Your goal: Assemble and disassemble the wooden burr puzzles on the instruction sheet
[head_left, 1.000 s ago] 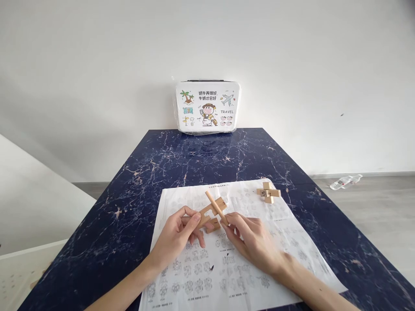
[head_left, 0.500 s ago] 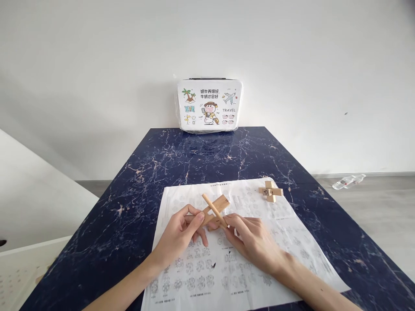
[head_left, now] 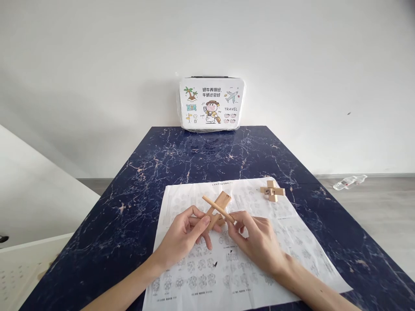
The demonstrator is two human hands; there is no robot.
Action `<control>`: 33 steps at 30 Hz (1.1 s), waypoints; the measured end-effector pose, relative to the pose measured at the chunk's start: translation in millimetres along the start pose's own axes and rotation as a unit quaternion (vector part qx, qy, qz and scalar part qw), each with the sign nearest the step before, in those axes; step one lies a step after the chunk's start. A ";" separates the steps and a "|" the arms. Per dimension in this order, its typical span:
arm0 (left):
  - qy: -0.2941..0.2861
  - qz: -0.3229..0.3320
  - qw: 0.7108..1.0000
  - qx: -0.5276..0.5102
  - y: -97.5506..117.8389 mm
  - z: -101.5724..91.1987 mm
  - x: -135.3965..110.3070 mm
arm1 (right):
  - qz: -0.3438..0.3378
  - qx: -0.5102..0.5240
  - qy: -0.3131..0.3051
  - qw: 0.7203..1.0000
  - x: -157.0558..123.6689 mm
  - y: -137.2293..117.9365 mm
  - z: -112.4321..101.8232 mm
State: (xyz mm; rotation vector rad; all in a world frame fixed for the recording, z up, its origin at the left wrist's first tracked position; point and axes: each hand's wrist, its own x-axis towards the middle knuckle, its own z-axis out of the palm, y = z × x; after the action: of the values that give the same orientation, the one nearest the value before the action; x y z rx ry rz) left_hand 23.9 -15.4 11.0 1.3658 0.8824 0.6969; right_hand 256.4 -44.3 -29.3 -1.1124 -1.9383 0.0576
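Your left hand is pinched shut on the notched wooden bar, which tilts up-right. Your right hand grips the thin stick, which crosses it pointing up-left. The 2 pieces sit just above the diagram sheet on a blue marble table, with a white wall behind.

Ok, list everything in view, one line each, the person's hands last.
table: one, dark blue marbled, under the sheet.
printed sheet: one, white, small diagrams, on the table.
assembled wooden cross: one, pale wood, on the sheet's far right corner.
cartoon-printed case: one, white, upright at the table's far edge.
plastic bottle: one, clear, on the floor at right.
notched wooden block: at least one, pale wood, in the left fingers.
slim wooden bar: one, pale wood, crossing the block, in the right fingers.
left hand: one, bare, over the sheet.
right hand: one, bare, over the sheet.
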 end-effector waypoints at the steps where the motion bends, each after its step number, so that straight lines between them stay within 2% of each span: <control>1: 0.000 -0.002 1.000 0.001 0.2 0.2 -0.5 | 0.003 0.002 0.002 1.000 0.0 0.0 -0.1; 24: -0.008 -0.009 1.000 0.001 0.7 -1.4 0.1 | -0.027 0.053 -0.063 0.996 7.6 10.1 -9.7; 33: -0.008 -0.014 1.000 0.000 -0.9 -2.1 -0.2 | -0.044 0.051 -0.059 0.996 7.3 9.6 -8.4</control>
State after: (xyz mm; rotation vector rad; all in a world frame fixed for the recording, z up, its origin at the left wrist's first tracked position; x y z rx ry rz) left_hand 21.9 -14.6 10.1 1.3548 0.8863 0.6639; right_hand 267.3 -36.3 -23.5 -0.9737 -2.0637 0.1759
